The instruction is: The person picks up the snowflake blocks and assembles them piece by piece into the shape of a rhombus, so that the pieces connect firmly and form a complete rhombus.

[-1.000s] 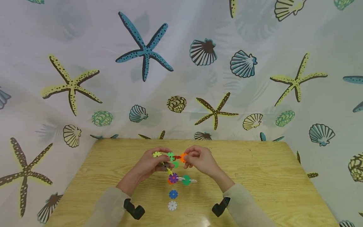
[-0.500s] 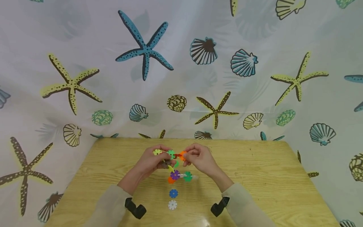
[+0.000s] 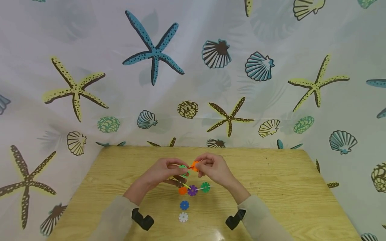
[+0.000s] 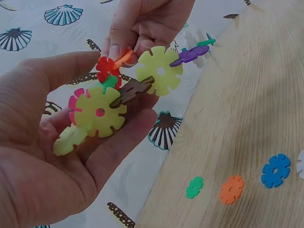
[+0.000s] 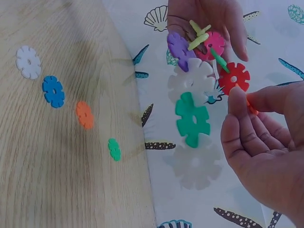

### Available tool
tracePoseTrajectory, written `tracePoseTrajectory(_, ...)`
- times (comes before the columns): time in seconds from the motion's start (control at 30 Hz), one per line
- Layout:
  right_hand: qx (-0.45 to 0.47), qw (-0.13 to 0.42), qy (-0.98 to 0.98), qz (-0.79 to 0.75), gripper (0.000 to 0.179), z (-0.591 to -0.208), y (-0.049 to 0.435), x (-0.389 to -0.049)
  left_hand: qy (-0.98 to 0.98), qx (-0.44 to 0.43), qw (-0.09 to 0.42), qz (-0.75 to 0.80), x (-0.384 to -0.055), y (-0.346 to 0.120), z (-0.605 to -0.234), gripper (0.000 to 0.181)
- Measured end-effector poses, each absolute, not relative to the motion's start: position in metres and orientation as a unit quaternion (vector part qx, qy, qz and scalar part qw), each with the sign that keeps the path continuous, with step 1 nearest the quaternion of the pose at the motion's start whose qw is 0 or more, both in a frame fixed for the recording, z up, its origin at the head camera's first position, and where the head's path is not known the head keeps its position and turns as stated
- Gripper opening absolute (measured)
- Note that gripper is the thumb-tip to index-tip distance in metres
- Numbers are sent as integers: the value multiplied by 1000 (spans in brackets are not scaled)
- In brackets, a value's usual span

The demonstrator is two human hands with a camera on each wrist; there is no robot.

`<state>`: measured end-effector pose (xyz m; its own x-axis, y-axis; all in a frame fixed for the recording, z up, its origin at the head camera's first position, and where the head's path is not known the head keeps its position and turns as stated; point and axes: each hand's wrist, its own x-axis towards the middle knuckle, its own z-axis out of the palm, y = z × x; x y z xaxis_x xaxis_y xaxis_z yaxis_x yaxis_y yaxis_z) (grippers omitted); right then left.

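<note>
My left hand [image 3: 159, 174] holds a chain of notched plastic discs, with its thumb on a green disc in the head view. In the left wrist view yellow discs [image 4: 88, 114], a pink disc and a brown disc [image 4: 130, 92] lie against its fingers. My right hand [image 3: 214, 170] pinches an orange disc [image 3: 195, 165] at the chain's end. That orange disc joins a red disc [image 5: 241, 73], which meets a small green one. Another branch hangs lower, with a purple disc [image 3: 190, 192], white discs [image 5: 180, 83] and a green disc [image 3: 205, 187].
Loose discs lie in a row on the wooden table [image 3: 271, 187]: green [image 5: 114, 149], orange [image 3: 182, 190], blue [image 3: 184, 205] and white [image 3: 183, 217]. A patterned cloth [image 3: 187, 87] with shells and starfish stands around the table's back and sides.
My left hand has turned and dropped slightly, and the purple-and-green branch has swung to the right. The right hand keeps its pinch on the orange disc.
</note>
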<state>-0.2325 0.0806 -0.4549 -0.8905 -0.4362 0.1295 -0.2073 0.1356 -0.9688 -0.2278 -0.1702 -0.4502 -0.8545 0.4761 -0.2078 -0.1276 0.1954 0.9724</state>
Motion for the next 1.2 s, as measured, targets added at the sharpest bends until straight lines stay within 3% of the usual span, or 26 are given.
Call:
tracePoseTrajectory(0.17, -230, 98, 749, -613, 21, -454, 79, -230, 754, 145, 247, 591, -228, -167, -448, 46)
tracePoseTrajectory(0.47, -227, 101, 748, -616, 20, -450, 79, -230, 770, 170, 207, 579, -226, -162, -452, 45)
tracePoseTrajectory(0.8, -224, 71, 773, -590, 27, -455, 86, -241, 778, 186, 171, 575, -227, -169, -459, 44)
tracePoseTrajectory(1.2, -204, 84, 790, -572, 23, -488, 76, -262, 784, 186, 157, 572, -223, -179, -461, 42)
